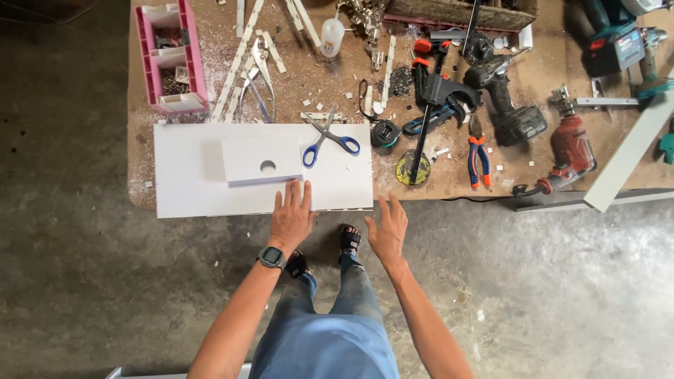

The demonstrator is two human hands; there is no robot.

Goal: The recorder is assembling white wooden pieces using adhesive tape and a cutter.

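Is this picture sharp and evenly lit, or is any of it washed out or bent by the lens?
Head view: mostly sharp; the white board is bright enough to lose surface detail, the floor at far left falls dark, the left hand and right hand cast only soft shadows, and the table's edge bows slightly from a wide lens.

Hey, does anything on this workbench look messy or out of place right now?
Yes. White offcuts and chips litter the bench top, and the big white panel under the left hand overhangs the front edge.
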